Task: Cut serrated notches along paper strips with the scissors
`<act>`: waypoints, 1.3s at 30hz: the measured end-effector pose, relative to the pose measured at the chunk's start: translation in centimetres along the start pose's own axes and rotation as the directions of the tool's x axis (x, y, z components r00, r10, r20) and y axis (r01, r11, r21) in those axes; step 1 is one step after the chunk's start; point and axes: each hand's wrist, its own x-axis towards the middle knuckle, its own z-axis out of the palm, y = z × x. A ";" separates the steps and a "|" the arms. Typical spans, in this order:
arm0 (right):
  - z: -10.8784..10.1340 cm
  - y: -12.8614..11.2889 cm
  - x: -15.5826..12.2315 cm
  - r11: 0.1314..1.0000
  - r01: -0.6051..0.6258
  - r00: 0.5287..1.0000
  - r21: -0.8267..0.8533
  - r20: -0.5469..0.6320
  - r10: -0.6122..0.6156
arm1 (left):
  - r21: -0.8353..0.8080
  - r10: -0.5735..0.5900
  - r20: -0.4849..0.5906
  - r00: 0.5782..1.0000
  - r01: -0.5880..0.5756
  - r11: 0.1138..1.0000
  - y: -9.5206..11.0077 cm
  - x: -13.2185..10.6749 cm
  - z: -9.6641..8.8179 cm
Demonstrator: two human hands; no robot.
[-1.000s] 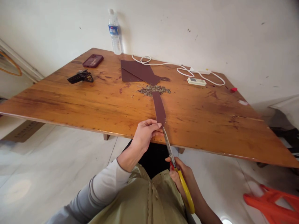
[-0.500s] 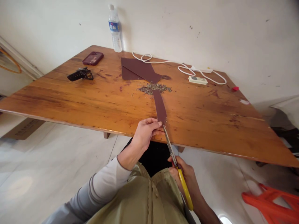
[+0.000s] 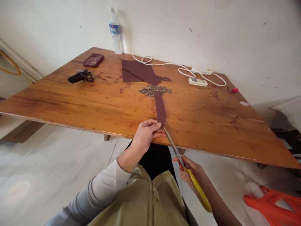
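My left hand [image 3: 148, 133] pinches the near end of a long dark-red strip [image 3: 160, 106], whose right edge is cut into small fringes near my fingers. The strip's far end rests on a heap of small shredded bits [image 3: 154, 90]. In my right hand [image 3: 191, 172] are yellow-handled scissors [image 3: 175, 149]. Their blades point up and left, with the tips at the strip's fringed corner beside my left fingertips. Whether the blades are parted is hard to make out. Behind the heap lie dark-red sheets [image 3: 133, 70], one overlapping the other.
On the wooden table [image 3: 94, 106] are a phone [image 3: 93, 60], a black hair clip or key bundle [image 3: 81, 76], a water bottle [image 3: 115, 33], a white cable [image 3: 164, 63] and a remote control [image 3: 198, 82]. An orange plastic stool [image 3: 270, 201] stands on the floor at right.
My right hand and the scissor handles have swung outward to the right, so the scissors slant more. My left hand still holds the strip in nearly the same place.
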 end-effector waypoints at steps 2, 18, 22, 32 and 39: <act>-0.5 -0.1 0.1 1.000 -0.012 1.000 -0.002 0.008 0.012 | -0.002 0.004 0.000 1.000 -0.004 1.000 0.0 0.0 0.0; -2.0 0.1 0.6 0.999 0.047 0.999 -0.027 -0.014 -0.047 | 0.049 0.015 0.011 1.000 -0.015 0.999 -0.1 0.1 -0.1; -2.1 -0.4 0.5 0.996 0.044 0.999 -0.079 -0.014 -0.045 | 0.052 0.020 0.014 1.000 -0.020 0.998 -0.1 0.1 -0.2; -2.0 0.0 0.7 0.992 0.036 0.999 -0.121 -0.025 -0.039 | 0.029 0.018 0.022 1.000 -0.018 0.999 -0.2 0.1 -0.3; -0.8 -1.3 0.3 0.981 -0.025 0.996 0.190 0.086 0.009 | 0.001 -0.009 0.048 0.999 0.009 1.000 0.0 0.1 -0.3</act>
